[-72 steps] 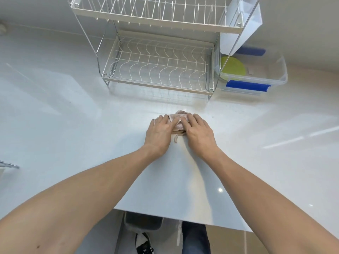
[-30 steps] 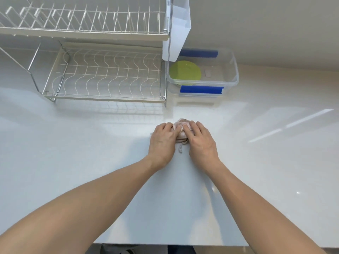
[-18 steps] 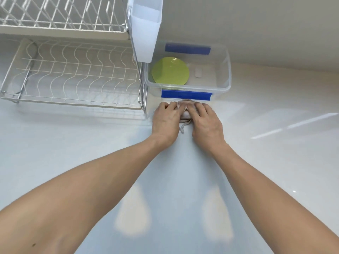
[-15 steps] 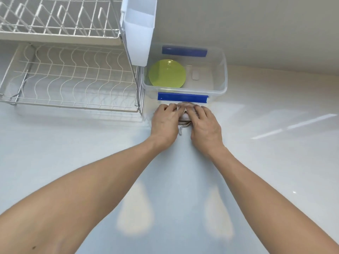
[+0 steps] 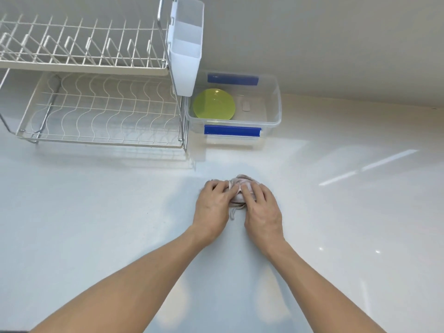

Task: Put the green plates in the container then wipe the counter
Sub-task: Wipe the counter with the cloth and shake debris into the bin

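Observation:
A stack of green plates (image 5: 213, 103) lies inside the clear container (image 5: 274, 121) with blue handles, at the back of the white counter (image 5: 96, 212). In front of the container, a small bunched pinkish cloth (image 5: 243, 181) lies on the counter. My left hand (image 5: 212, 207) and my right hand (image 5: 262, 210) sit side by side on it, fingers flat and pressing it down. Most of the cloth is hidden under my fingers; a loose thread shows between my hands.
A two-tier white wire dish rack (image 5: 96, 111) stands at the back left, touching the container's left side. A white plastic cutlery holder (image 5: 186, 51) hangs on the rack's right end, above the container. A wall runs behind.
Both hands slid the cloth away from me up to the container's front, then drew it back toward me. The view has shifted to the right along the counter.

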